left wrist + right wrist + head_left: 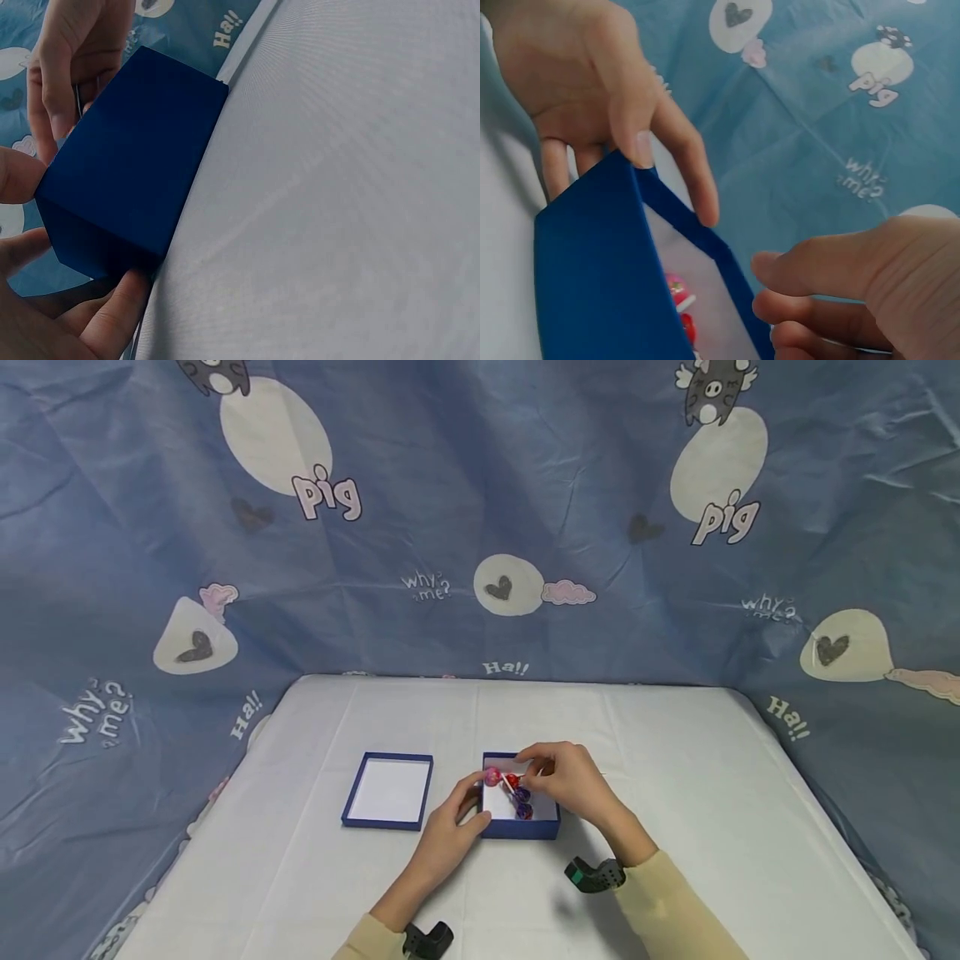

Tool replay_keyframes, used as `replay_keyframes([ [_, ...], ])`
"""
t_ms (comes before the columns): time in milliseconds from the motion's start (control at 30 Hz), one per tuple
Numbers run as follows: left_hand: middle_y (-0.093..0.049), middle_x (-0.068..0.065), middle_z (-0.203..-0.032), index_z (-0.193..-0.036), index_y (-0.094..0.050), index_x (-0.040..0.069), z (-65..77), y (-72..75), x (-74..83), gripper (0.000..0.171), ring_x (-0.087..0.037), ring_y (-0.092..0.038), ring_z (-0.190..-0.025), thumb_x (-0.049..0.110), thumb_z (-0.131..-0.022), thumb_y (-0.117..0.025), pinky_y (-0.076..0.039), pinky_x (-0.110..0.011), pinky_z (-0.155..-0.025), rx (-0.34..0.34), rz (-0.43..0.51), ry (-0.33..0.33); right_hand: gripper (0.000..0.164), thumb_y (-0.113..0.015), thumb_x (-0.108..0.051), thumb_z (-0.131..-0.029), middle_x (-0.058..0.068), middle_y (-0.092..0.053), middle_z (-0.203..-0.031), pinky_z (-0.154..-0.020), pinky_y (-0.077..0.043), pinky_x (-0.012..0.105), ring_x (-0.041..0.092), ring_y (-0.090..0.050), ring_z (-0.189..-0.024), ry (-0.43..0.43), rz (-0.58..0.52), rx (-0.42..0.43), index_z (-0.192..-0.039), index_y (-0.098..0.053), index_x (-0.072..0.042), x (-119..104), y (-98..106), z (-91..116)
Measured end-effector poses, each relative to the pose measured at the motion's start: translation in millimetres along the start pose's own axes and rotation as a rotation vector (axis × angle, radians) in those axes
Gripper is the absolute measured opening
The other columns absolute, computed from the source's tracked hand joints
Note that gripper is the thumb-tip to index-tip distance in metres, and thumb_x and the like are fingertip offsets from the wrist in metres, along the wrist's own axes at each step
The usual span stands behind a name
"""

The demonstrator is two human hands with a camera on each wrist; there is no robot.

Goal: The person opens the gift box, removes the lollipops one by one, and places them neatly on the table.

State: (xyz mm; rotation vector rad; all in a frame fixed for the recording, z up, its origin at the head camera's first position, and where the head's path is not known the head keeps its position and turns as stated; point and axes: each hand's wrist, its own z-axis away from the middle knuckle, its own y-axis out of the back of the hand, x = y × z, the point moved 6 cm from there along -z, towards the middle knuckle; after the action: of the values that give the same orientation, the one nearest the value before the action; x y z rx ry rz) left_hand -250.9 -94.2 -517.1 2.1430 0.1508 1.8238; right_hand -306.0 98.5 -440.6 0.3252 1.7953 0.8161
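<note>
A blue box (520, 830) with a white inside stands open on the table, holding several wrapped lollipops. A pink lollipop (492, 776) lies at the left wall, a red lollipop (512, 781) beside it, and two purple lollipops (523, 811) nearer the front. My left hand (446, 839) holds the box's left side, thumb at the front corner and index finger at the rim. Over the right part of the box, my right hand (566, 779) has thumb and index finger together by the red lollipop. A thin stick shows among its fingers (817, 307); its lollipop head is partly hidden.
Left of the box lies a blue-edged lid (387, 789), white inside face up. Both rest on a white-covered table (300, 877). A blue printed cloth (420, 510) hangs behind and around the table's sides.
</note>
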Motion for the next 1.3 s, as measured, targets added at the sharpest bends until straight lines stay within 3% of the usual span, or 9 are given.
replay_keyframes([
  [267, -0.049, -0.016, -0.148, -0.152, -0.044, 0.023, -0.3, 0.4, -0.4, 0.059, -0.027, -0.051, -0.134, 0.017, -0.097, -0.065, -0.041, -0.037, -0.11, -0.018, 0.015, 0.013, 0.028, -0.08, -0.008, -0.083, -0.012, -0.067, -0.076, -0.058, -0.053, 0.027, 0.008, -0.061, -0.066, 0.058, 0.026, -0.092, -0.11, -0.077, -0.012, 1.1, -19.2, -10.5],
  [900, -0.046, -0.015, -0.151, -0.151, -0.044, 0.024, 0.2, 0.5, 0.4, 0.058, -0.03, -0.05, -0.135, 0.018, -0.098, -0.064, -0.042, -0.038, -0.11, -0.02, 0.022, 0.007, 0.03, -0.083, -0.011, -0.083, -0.009, -0.063, -0.07, -0.055, -0.047, 0.027, 0.01, -0.056, -0.061, 0.049, 0.104, -0.252, -0.112, -0.077, -0.011, 3.6, -33.1, -28.3],
  [1100, -0.046, -0.013, -0.151, -0.151, -0.044, 0.025, 0.1, 0.1, -1.4, 0.058, -0.026, -0.05, -0.135, 0.02, -0.097, -0.065, -0.041, -0.034, -0.11, -0.021, 0.011, 0.01, 0.027, -0.082, -0.014, -0.084, -0.008, -0.067, -0.078, -0.058, -0.049, 0.029, 0.01, -0.056, -0.065, 0.064, 0.143, -0.267, -0.111, -0.078, -0.012, 4.3, -35.1, -30.9],
  [1300, -0.049, -0.016, -0.149, -0.151, -0.045, 0.022, 0.4, -0.6, -1.1, 0.057, -0.029, -0.051, -0.134, 0.018, -0.097, -0.065, -0.042, -0.039, -0.11, -0.014, 0.017, -0.004, 0.025, -0.081, -0.016, -0.086, -0.006, -0.072, -0.087, -0.066, -0.052, 0.031, 0.008, -0.06, -0.071, 0.034, 0.157, -0.29, -0.11, -0.079, -0.013, 5.8, -37.3, -32.1],
])
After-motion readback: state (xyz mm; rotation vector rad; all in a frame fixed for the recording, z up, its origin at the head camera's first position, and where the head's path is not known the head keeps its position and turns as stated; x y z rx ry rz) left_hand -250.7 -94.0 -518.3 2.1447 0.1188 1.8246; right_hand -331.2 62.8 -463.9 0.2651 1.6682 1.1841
